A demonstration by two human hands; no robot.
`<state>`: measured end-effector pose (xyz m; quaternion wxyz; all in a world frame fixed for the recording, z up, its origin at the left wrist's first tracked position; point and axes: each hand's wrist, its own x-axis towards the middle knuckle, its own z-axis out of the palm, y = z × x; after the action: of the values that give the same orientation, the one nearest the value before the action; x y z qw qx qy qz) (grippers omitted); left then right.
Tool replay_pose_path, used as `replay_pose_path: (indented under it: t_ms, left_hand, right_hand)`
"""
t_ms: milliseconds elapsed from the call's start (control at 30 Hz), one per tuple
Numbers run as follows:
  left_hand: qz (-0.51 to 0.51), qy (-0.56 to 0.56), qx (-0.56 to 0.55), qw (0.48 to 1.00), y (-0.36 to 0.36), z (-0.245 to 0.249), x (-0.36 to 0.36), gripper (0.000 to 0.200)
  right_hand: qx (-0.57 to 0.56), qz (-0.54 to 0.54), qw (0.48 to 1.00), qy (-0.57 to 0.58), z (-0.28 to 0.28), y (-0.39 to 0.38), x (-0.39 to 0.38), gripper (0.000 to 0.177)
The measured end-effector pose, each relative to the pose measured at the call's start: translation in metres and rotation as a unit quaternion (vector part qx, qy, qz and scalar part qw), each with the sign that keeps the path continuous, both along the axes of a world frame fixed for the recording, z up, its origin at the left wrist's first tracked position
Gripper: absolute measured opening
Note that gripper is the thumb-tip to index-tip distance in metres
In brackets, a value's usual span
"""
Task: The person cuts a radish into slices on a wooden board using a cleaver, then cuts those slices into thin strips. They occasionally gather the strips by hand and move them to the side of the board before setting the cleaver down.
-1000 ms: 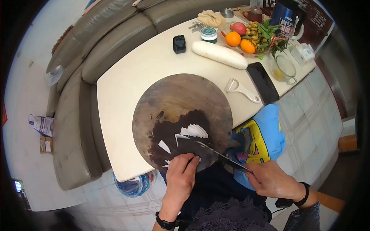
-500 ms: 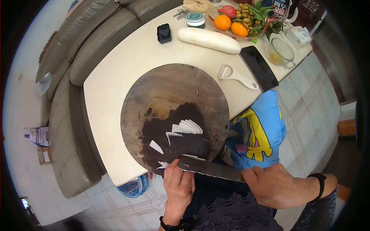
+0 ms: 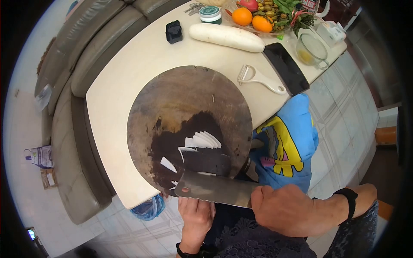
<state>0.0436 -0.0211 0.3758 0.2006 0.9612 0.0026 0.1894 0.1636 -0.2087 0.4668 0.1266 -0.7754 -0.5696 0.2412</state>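
I'm seeing one pale table (image 3: 112,88) carrying one round chopping board (image 3: 172,96) at its near edge; one cleaver (image 3: 221,191) is spanning the board's near rim, blade face showing. My right hand (image 3: 284,210) is gripping it, closed around the handle. My left hand (image 3: 197,217) is sitting against the blade's near edge, fingertips hidden, so I'm not able to tell if it's holding anything. White slices (image 3: 205,140) are lying on the board. I'm judging the step as slicing; the next move, I'm reckoning, is calling for left fingertips clear of the edge. Counting by size: one whole white radish (image 3: 227,38) is lying beyond the board, one phone (image 3: 286,69) is sitting by its right end, one peeler (image 3: 260,79) is lying between phone and board, two oranges (image 3: 241,16) are sitting past the radish. Of the slices I'm getting about five, overlapping, in one fan, plus one loose slice (image 3: 168,164) and one angled piece (image 3: 181,151); bits (image 3: 174,183) by the blade's tip are partly hidden, so I'm not counting those.
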Motion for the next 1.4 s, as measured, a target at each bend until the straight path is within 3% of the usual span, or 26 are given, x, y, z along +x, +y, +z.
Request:
replay_pose_path:
  t_ms: [167, 233, 367, 633, 1333, 1400]
  left_hand:
    - [-0.005, -0.032, -0.014, 0.999, -0.002, 0.001, 0.007, 0.032]
    - [0.001, -0.042, 0.0, 0.999, -0.002, 0.002, 0.01, 0.03]
    - [0.016, -0.042, 0.003, 0.999, -0.005, 0.001, 0.009, 0.023]
    - [0.034, -0.076, -0.013, 0.996, -0.008, -0.002, 0.013, 0.022]
    - [0.014, -0.052, -0.05, 0.997, 0.0, -0.004, 0.009, 0.026]
    - [0.011, -0.052, -0.055, 0.997, -0.001, -0.003, 0.009, 0.027]
  right_hand:
    - [-0.03, 0.002, 0.999, -0.036, 0.008, -0.01, -0.005, 0.02]
    - [0.004, -0.008, 0.999, 0.041, 0.005, -0.006, -0.004, 0.022]
    - [0.028, 0.001, 0.999, 0.04, -0.005, 0.006, -0.003, 0.026]
    - [-0.073, -0.062, 0.986, 0.138, 0.008, -0.008, 0.007, 0.02]
    - [-0.166, -0.011, 0.976, 0.138, 0.022, -0.01, 0.01, 0.031]
    - [-0.124, -0.019, 0.982, 0.142, 0.017, -0.004, 0.008, 0.028]
